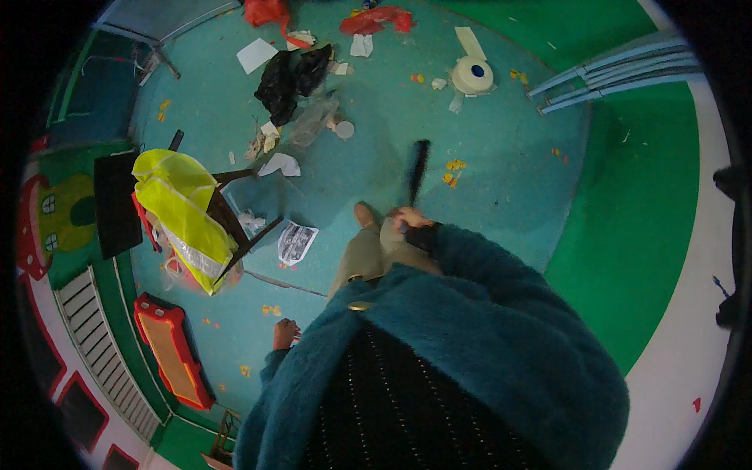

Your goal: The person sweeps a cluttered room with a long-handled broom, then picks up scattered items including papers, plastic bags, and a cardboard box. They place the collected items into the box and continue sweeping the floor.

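My right hand point(409, 219) is closed in front of my legs. It grips a long dark brush point(419, 168), whose black bristled end points away over the floor and is smeared by motion. Down at my left side hangs my left hand point(284, 334), its fingers curled in; whether anything is inside them is too small to tell. Beyond the brush, small yellow and orange floor stickers point(453, 172) mark the green-blue floor.
A chair draped with a yellow reflective vest point(180, 204) stands left, near a printed sheet point(298, 243). Farther off lie a black plastic bag point(278, 86), clear plastic point(315, 121), red bags point(376, 19) and a round white container point(472, 75). Blue pipes point(619, 70) run along the right wall.
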Tool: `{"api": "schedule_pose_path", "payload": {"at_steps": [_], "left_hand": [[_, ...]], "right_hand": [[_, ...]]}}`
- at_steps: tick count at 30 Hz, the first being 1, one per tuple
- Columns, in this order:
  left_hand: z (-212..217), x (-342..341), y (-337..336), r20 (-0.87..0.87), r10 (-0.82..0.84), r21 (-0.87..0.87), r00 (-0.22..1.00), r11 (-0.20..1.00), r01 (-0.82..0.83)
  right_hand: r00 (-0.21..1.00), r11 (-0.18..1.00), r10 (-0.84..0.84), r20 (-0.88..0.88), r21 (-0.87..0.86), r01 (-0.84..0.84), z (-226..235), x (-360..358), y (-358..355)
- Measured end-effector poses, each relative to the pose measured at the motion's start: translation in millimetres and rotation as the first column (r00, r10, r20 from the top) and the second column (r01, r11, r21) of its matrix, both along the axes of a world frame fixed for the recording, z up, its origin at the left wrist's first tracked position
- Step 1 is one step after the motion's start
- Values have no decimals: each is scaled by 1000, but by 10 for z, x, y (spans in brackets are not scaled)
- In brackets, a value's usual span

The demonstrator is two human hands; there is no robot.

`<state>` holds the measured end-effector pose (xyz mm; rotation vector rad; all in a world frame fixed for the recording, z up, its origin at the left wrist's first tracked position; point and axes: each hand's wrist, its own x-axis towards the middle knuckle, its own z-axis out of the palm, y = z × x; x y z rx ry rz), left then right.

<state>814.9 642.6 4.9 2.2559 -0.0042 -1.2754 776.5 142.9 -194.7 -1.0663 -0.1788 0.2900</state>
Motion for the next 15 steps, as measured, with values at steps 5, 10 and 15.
{"api": "schedule_pose_path", "payload": {"at_steps": [5,10,15], "left_hand": [[-507,-53,206,437,-514,-21,739,815,579],[-942,198,342,268,-543,42,796,832,553],[-798,655,7,209,-465,-60,860,872,486]], "right_hand": [[891,908,-252,-379,226,353,628,799,254],[474,592,186,-861,483,645,1176,975,-139],[536,771,-119,-836,263,581,1485,382,-696]]}}
